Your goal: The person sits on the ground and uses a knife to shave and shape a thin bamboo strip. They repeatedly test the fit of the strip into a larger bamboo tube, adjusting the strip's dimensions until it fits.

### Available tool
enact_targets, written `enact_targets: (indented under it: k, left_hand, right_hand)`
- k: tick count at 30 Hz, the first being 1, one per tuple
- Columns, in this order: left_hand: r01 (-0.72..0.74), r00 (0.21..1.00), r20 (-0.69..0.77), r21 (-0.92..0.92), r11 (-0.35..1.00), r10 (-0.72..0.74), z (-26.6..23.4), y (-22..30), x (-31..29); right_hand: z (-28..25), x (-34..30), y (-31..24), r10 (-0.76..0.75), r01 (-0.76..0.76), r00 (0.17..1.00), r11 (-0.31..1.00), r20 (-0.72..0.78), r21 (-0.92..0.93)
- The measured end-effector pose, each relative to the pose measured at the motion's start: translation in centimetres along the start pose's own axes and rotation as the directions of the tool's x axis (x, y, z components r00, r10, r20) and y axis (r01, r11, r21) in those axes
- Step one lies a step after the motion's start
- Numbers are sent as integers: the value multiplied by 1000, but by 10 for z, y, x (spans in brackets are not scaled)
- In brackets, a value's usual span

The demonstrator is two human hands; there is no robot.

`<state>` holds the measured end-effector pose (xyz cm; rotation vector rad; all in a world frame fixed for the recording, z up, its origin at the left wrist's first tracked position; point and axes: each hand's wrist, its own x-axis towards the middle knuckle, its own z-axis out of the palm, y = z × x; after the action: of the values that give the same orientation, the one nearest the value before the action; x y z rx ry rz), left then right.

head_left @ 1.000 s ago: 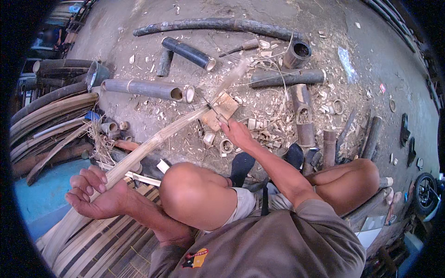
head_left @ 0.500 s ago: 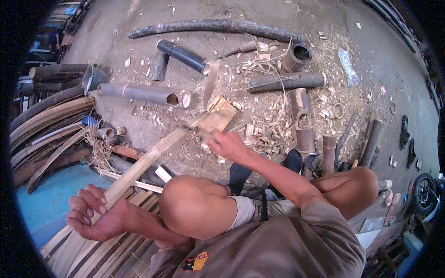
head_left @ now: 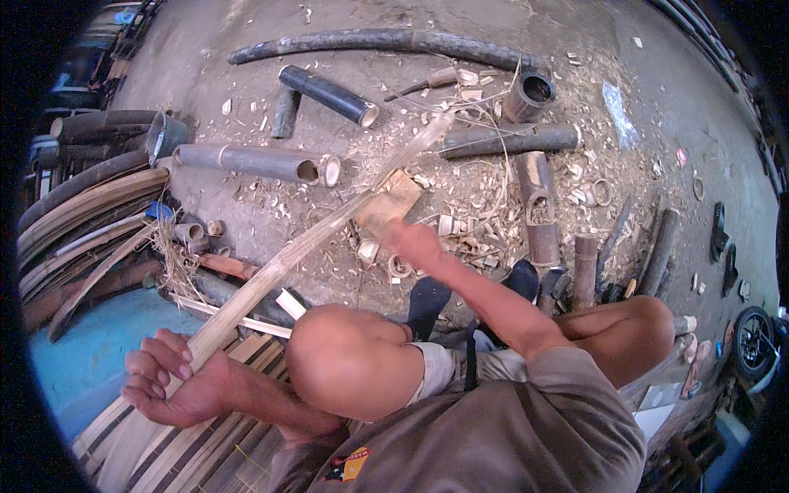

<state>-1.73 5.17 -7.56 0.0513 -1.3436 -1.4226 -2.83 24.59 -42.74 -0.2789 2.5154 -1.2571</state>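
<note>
My left hand (head_left: pixel 179 380) is closed around the near part of a long, pale bamboo strip (head_left: pixel 283 264). The strip slants away to the upper right, over my knee's left side, and its far end is blurred. Beside it, over a squarish wooden block (head_left: pixel 401 197), my right hand (head_left: pixel 417 245) is closed and smeared by motion. It appears to grip a knife, whose handle is blurred and whose blade I cannot make out now. The strip passes over the block's upper left edge.
Bamboo tubes (head_left: pixel 246 161) and a long dark pole (head_left: pixel 370 41) lie on the floor among pale shavings. Slats (head_left: pixel 189 444) are under my left arm. Bundled strips (head_left: pixel 90 214) and a grey bucket (head_left: pixel 167 138) stand left. A slim tool (head_left: pixel 440 78) lies beyond the block.
My right hand has moved a little to the right, away from the strip. The strip's far end, bent upward before, now stretches straighter to the upper right. My left hand keeps its hold.
</note>
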Motion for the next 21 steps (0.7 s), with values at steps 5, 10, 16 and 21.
enact_targets:
  k: [5, 10, 16, 21]
  left_hand:
    - [95, 988, 132, -83, 992, -83, -23, -1, 17]
    - [18, 994, 106, -53, 998, -13, -12, -11, 16]
    - [38, 997, -69, -28, 999, -40, 0, -9, 14]
    - [70, 995, 81, -97, 993, -63, -10, -13, 19]
  right_hand:
    - [13, 18, 34, 265, -270, 963, 917, 59, 294]
    - [-9, 14, -28, 118, -80, 980, 970, -159, 231]
    - [5, 7, 10, -33, 41, 964, 999, -265, 24]
    - [10, 15, 38, 213, -200, 975, 966, -61, 164]
